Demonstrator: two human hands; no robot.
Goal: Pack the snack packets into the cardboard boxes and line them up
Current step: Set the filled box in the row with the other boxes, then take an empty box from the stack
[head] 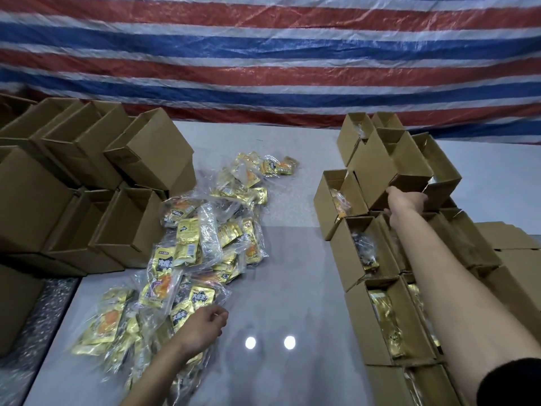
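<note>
A heap of gold snack packets (205, 230) in clear wrappers lies across the grey table (292, 288). My left hand (205, 323) hovers at the heap's near right edge with its fingers loosely curled; I see nothing held in it. My right hand (407, 200) reaches far out and grips the lower end of a tilted cardboard box (386, 159), which it holds above the packed boxes. Those packed boxes (380, 317), open-topped with gold packets inside, stand in rows along the right side under my forearm.
Empty open boxes (87, 186) are stacked on the left, some lying on their sides. More brown cartons (509, 244) sit at the far right. A red, white and blue striped tarp (263, 54) hangs behind the table. A speckled floor strip (35, 332) shows at the lower left.
</note>
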